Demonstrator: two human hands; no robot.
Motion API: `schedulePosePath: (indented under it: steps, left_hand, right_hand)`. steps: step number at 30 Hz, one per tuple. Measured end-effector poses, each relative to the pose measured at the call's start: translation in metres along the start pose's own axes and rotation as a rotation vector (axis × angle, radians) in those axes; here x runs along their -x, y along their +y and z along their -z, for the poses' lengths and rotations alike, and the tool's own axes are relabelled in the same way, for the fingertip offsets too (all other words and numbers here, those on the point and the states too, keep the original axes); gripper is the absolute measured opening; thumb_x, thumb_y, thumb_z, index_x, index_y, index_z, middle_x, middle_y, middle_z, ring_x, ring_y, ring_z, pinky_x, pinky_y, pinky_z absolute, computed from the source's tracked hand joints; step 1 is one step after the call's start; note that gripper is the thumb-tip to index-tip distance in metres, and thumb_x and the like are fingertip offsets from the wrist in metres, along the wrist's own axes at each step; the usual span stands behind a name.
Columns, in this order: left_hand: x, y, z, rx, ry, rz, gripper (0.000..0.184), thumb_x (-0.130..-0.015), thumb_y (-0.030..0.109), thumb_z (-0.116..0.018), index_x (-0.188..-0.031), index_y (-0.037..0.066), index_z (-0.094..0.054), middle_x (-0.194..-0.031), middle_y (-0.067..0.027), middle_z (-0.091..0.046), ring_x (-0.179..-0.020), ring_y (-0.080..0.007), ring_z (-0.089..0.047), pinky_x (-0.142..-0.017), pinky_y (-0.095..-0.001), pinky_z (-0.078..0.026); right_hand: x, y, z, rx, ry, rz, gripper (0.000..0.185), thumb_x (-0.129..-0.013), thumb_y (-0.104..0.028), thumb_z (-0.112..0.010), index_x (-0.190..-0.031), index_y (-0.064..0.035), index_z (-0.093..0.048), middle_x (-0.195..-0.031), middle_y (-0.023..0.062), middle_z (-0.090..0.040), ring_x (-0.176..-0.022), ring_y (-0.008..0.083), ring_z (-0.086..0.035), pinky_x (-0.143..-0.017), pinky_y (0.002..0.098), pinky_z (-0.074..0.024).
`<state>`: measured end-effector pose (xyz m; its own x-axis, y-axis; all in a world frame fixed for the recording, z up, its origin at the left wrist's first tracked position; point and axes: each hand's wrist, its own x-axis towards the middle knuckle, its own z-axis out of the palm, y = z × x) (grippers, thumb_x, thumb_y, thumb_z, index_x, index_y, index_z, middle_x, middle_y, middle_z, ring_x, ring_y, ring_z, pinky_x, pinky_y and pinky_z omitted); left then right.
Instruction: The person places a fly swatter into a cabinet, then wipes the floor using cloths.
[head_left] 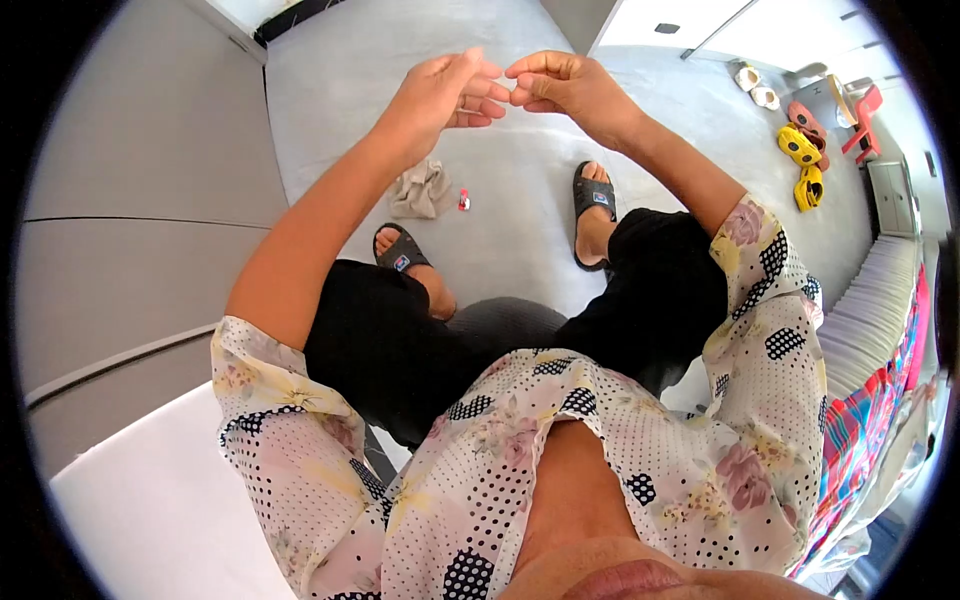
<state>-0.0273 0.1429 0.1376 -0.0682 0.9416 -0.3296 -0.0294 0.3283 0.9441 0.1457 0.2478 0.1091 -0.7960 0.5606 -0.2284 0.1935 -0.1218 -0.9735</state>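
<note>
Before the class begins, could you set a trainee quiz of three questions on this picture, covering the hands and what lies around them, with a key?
1. Choose one. The cloth lies on: A) the lap; B) the floor; C) a chair.
2. True or false? The left hand and the right hand are raised close to each other.
3. Fill in: The yellow shoes lie off to the same side as the ____ hand.

Key: 1. B; 2. True; 3. right

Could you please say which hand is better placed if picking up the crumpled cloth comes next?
Likely the left hand: the cloth lies on that side, before the left sandal, while the right hand is farther across.
</note>
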Motion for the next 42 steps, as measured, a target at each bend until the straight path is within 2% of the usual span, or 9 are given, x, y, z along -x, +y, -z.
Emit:
schedulePosePath:
  steps: [7,13,16,19,25,31,36,38,42]
  left_hand:
    - [-0.004,0.001,0.003,0.176,0.003,0.044,0.063,-0.095,0.050,-0.030,-0.122,-0.004,-0.046,-0.109,-0.0196,-0.060,-0.096,-0.0247,-0.060,-0.084,-0.0349,-0.047]
    - [-0.003,0.007,0.000,0.155,0.003,0.086,0.067,-0.095,0.053,-0.025,-0.126,-0.003,-0.043,-0.108,-0.0193,-0.060,-0.093,-0.0240,-0.061,-0.085,-0.0359,-0.047]
    - [-0.001,0.007,-0.004,0.100,-0.034,0.016,0.068,-0.094,0.054,-0.024,-0.128,-0.002,-0.042,-0.110,-0.0191,-0.060,-0.090,-0.0234,-0.061,-0.085,-0.0359,-0.047]
    - [-0.001,0.006,-0.004,0.104,-0.067,0.020,0.069,-0.094,0.055,-0.025,-0.129,-0.002,-0.040,-0.111,-0.0194,-0.059,-0.088,-0.0230,-0.062,-0.085,-0.0358,-0.047]
    - [-0.007,0.001,0.005,0.130,-0.024,-0.060,0.069,-0.094,0.054,-0.024,-0.131,-0.002,-0.037,-0.113,-0.0205,-0.058,-0.094,-0.0243,-0.061,-0.085,-0.0361,-0.048]
    - [-0.009,0.006,-0.005,0.248,-0.040,0.027,0.067,-0.095,0.052,-0.027,-0.130,-0.005,-0.036,-0.118,-0.0244,-0.054,-0.100,-0.0284,-0.059,-0.088,-0.0377,-0.047]
    - [-0.010,0.007,0.003,0.277,-0.007,0.022,0.065,-0.095,0.049,-0.030,-0.129,-0.005,-0.036,-0.118,-0.0252,-0.053,-0.101,-0.0298,-0.059,-0.087,-0.0377,-0.048]
    - [-0.014,0.007,0.007,0.281,0.022,0.019,0.063,-0.095,0.048,-0.032,-0.128,-0.006,-0.036,-0.115,-0.0254,-0.055,-0.099,-0.0302,-0.059,-0.085,-0.0377,-0.048]
    - [-0.020,0.017,0.008,0.260,0.050,0.012,0.060,-0.095,0.044,-0.035,-0.125,-0.007,-0.039,-0.109,-0.0249,-0.058,-0.094,-0.0295,-0.061,-0.083,-0.0379,-0.049]
  right_hand:
    - [0.002,-0.005,0.002,-0.066,0.005,-0.014,0.023,-0.088,-0.017,-0.058,-0.108,-0.0044,-0.058,-0.099,0.0067,-0.062,-0.097,0.0139,-0.059,-0.087,0.0291,-0.0485]
    - [0.001,-0.007,0.000,0.090,0.057,-0.097,0.037,-0.085,-0.039,-0.062,-0.105,-0.0080,-0.060,-0.089,0.0008,-0.058,-0.081,0.0089,-0.054,-0.071,0.0239,-0.0450]
    - [-0.004,-0.001,-0.004,0.187,0.046,-0.129,0.036,-0.084,-0.042,-0.062,-0.102,-0.0099,-0.061,-0.084,-0.0014,-0.056,-0.075,0.0078,-0.050,-0.067,0.0227,-0.0420]
    - [-0.003,-0.001,-0.002,0.115,-0.113,-0.194,0.033,-0.085,-0.041,-0.061,-0.100,-0.0107,-0.060,-0.083,-0.0021,-0.055,-0.075,0.0080,-0.049,-0.068,0.0230,-0.0424]
    - [0.005,-0.004,-0.002,0.003,-0.094,-0.113,0.034,-0.086,-0.038,-0.059,-0.100,-0.0063,-0.058,-0.089,0.0028,-0.058,-0.087,0.0110,-0.054,-0.075,0.0264,-0.0447]
    - [0.010,-0.009,-0.002,0.059,-0.172,-0.237,0.029,-0.089,-0.035,-0.056,-0.097,-0.0075,-0.058,-0.080,-0.0001,-0.059,-0.077,0.0091,-0.056,-0.071,0.0251,-0.0439]
    - [0.000,-0.008,0.007,0.217,-0.257,-0.007,0.026,-0.091,-0.032,-0.053,-0.101,-0.0090,-0.061,-0.089,0.0028,-0.065,-0.083,0.0110,-0.061,-0.074,0.0259,-0.0451]
    - [-0.004,-0.005,0.027,0.255,-0.233,0.047,0.027,-0.092,-0.030,-0.052,-0.108,-0.0101,-0.061,-0.094,0.0044,-0.067,-0.090,0.0109,-0.062,-0.078,0.0265,-0.0460]
    - [0.013,0.027,0.091,0.474,0.264,-0.002,0.031,-0.090,-0.034,-0.054,-0.104,-0.0086,-0.065,-0.084,0.0035,-0.069,-0.085,0.0125,-0.064,-0.079,0.0270,-0.0479]
